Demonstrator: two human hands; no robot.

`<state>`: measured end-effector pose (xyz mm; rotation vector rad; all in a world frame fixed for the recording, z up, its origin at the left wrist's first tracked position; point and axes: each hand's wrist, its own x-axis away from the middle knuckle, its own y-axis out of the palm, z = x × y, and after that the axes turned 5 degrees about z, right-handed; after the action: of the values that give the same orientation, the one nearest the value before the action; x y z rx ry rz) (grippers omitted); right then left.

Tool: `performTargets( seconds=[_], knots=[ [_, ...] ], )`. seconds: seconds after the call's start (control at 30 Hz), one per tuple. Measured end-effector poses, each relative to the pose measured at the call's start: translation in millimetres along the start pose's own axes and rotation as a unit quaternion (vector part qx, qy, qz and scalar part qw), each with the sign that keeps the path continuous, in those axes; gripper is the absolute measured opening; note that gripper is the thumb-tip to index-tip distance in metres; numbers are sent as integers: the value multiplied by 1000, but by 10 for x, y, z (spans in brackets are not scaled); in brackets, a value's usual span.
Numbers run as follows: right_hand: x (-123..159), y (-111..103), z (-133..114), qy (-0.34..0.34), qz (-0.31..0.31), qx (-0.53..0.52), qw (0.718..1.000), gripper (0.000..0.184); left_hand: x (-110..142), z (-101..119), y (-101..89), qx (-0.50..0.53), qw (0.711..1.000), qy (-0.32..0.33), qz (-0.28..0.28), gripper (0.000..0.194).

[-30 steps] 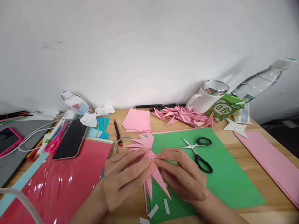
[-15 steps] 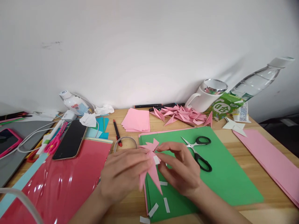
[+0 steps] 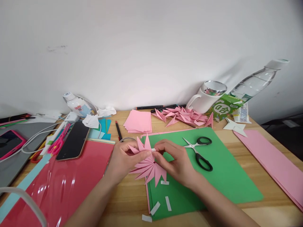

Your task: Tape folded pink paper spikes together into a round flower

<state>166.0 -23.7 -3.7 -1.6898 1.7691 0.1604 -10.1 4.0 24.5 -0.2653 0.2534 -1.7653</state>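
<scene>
My left hand (image 3: 123, 160) and my right hand (image 3: 176, 162) both pinch a pink folded paper star (image 3: 146, 165) made of several pointed pieces, held just above the desk at the left edge of a green sheet (image 3: 227, 176). Between my right thumb and fingers sits a small white strip (image 3: 153, 150), at the star's centre. Both hands are closed on the star. Several small white strips (image 3: 168, 203) lie on the green sheet and desk in front of my hands.
Black-handled scissors (image 3: 200, 151) lie on the green sheet to the right. A stack of pink squares (image 3: 139, 121) and a heap of folded pink points (image 3: 184, 116) lie behind. A red sheet (image 3: 61, 179), phone (image 3: 74, 140), mug (image 3: 207, 96), bottle (image 3: 257, 83) and long pink sheets (image 3: 272, 160) surround them.
The pink star has been turned and lifted toward the far side; its points now fan downward. Both hands moved away from me, and my right fingers closed onto the star's centre.
</scene>
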Motion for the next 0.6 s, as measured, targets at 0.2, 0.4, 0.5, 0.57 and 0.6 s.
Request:
performTargets(
  seconds=[0.2, 0.4, 0.5, 0.57, 0.6],
  knots=[
    [9, 25, 25, 73, -44, -8, 996, 18, -33, -56, 3, -11, 999, -35, 0, 31],
    [12, 31, 81, 222, -45, -149, 963, 20, -68, -110, 0, 49, 997, -64, 3, 34],
    [24, 37, 108, 186, 7, -168, 968, 15, -74, -127, -6, 59, 995, -74, -4, 34],
    [22, 32, 105, 129, 13, -139, 982, 9, -76, -131, -14, 36, 997, -65, -8, 34],
    [17, 27, 99, 105, 9, -119, 987, 7, -77, -129, -18, 21, 998, -58, -10, 35]
  ],
)
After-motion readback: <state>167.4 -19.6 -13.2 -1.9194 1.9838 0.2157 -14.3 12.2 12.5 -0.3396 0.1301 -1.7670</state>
